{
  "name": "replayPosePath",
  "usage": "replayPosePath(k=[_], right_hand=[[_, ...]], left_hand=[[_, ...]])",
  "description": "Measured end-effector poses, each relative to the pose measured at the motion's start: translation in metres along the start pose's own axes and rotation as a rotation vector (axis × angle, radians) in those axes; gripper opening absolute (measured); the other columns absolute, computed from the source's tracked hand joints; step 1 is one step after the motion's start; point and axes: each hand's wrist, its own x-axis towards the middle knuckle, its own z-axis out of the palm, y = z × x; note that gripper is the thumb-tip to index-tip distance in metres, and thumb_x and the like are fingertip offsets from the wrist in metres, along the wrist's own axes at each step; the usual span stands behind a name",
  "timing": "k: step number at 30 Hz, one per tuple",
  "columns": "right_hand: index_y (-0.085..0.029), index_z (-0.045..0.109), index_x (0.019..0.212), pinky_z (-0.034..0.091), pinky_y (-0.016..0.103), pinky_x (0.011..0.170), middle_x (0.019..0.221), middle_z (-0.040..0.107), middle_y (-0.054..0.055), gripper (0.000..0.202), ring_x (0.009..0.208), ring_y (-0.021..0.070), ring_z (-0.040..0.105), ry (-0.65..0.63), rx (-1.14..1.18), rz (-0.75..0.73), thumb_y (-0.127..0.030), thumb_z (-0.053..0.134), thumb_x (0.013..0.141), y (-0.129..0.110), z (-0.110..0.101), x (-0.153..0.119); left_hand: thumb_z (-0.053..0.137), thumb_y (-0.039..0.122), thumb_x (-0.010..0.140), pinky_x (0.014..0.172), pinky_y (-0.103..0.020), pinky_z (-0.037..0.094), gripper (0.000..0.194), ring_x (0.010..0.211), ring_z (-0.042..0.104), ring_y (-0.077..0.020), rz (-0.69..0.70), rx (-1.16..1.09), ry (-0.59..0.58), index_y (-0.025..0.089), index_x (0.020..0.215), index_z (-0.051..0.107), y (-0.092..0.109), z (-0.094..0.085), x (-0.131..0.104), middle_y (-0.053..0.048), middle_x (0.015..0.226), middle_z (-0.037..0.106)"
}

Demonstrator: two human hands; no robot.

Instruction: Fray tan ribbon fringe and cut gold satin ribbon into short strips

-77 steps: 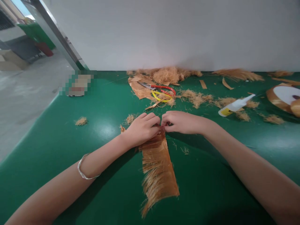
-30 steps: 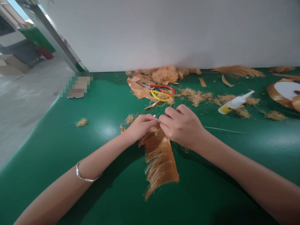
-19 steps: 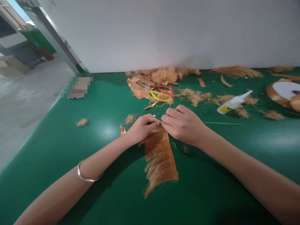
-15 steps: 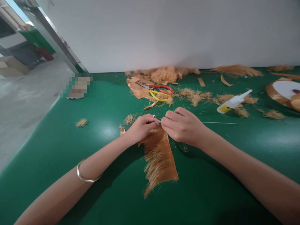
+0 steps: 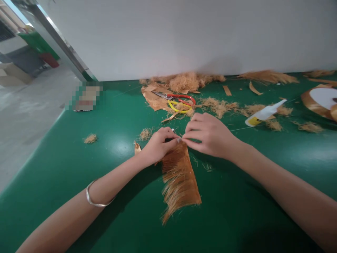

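A brown strip with a frayed, fringed left edge (image 5: 185, 175) hangs down toward me over the green table. My left hand (image 5: 161, 144) pinches its top end between thumb and fingers. Close against it on the right, my right hand (image 5: 210, 135) is closed in a pinch at the strip's top corner; what lies between its fingertips is too small to make out. A thin pale thread (image 5: 243, 128) runs out to the right from behind my right hand. A small golden-brown piece (image 5: 137, 148) sits left of my left hand.
Scissors with red and yellow handles (image 5: 181, 102) lie on brown scraps beyond my hands. Fibre heaps (image 5: 184, 82) line the white wall. A white glue bottle (image 5: 264, 114) and a brown-and-white round object (image 5: 319, 102) are at the right. A blurred-out item (image 5: 85, 98) is at the left.
My right hand has shifted slightly up, its fingers loosened a little and its thumb stretched more toward the left hand. The thread beside it has tilted. My left hand keeps its hold on the strip.
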Motion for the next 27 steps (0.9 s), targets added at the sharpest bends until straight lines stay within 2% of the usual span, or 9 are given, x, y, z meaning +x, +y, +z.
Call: replayPosePath(k=[3,5,8,11,19,22,27], right_hand=[[-0.020,0.068,0.075,0.036,0.034,0.072,0.080,0.063,0.006,0.023,0.083,0.0199,0.048,-0.023,0.258,0.209,-0.033,0.052,0.084,0.013,-0.003,0.000],[-0.021,0.069,0.075,0.037,0.032,0.070,0.082,0.063,0.005,0.022,0.082,0.0192,0.051,-0.143,0.427,0.330,-0.037,0.055,0.081,0.018,-0.006,0.001],[-0.021,0.069,0.077,0.037,0.031,0.067,0.086,0.064,0.004,0.024,0.079,0.0182,0.054,-0.345,0.587,0.385,-0.040,0.055,0.078,0.023,-0.009,0.004],[-0.020,0.069,0.079,0.037,0.030,0.066,0.086,0.064,0.004,0.026,0.077,0.0177,0.054,-0.403,0.622,0.387,-0.042,0.055,0.077,0.026,-0.008,0.005],[-0.019,0.066,0.079,0.037,0.032,0.071,0.089,0.062,0.006,0.026,0.084,0.0203,0.053,-0.395,0.533,0.306,-0.040,0.051,0.080,0.024,-0.008,0.003],[-0.018,0.063,0.077,0.035,0.032,0.071,0.085,0.061,0.006,0.024,0.086,0.0201,0.049,-0.372,0.441,0.247,-0.036,0.049,0.083,0.020,-0.009,0.002],[-0.017,0.060,0.072,0.032,0.031,0.066,0.076,0.058,0.005,0.021,0.078,0.0184,0.045,-0.298,0.260,0.159,-0.028,0.047,0.085,0.015,-0.008,0.004]], left_hand=[[0.052,0.024,0.085,0.077,-0.031,0.041,0.018,0.080,0.050,-0.0151,0.111,0.102,0.002,0.018,0.081,0.069,-0.001,0.000,-0.001,-0.003,0.078,0.056],[0.051,0.024,0.086,0.077,-0.031,0.040,0.019,0.081,0.049,-0.0158,0.204,0.206,0.004,0.017,0.085,0.069,-0.001,0.001,-0.001,-0.004,0.081,0.056],[0.048,0.024,0.088,0.076,-0.032,0.039,0.021,0.084,0.047,-0.0173,0.289,0.349,0.001,0.018,0.086,0.068,0.002,0.002,-0.003,-0.006,0.084,0.057],[0.046,0.024,0.089,0.074,-0.032,0.038,0.023,0.085,0.047,-0.0179,0.301,0.416,0.002,0.018,0.086,0.068,0.004,0.004,-0.004,-0.006,0.085,0.058],[0.047,0.025,0.089,0.074,-0.032,0.038,0.022,0.086,0.047,-0.0182,0.283,0.446,0.012,0.018,0.087,0.068,0.004,0.007,-0.004,-0.006,0.087,0.058],[0.047,0.026,0.089,0.074,-0.032,0.038,0.023,0.085,0.047,-0.0180,0.267,0.424,0.010,0.018,0.087,0.068,0.004,0.007,-0.004,-0.006,0.086,0.058],[0.047,0.026,0.089,0.075,-0.031,0.040,0.022,0.082,0.048,-0.0169,0.218,0.344,0.005,0.018,0.087,0.068,0.003,0.007,-0.002,-0.005,0.082,0.056]])
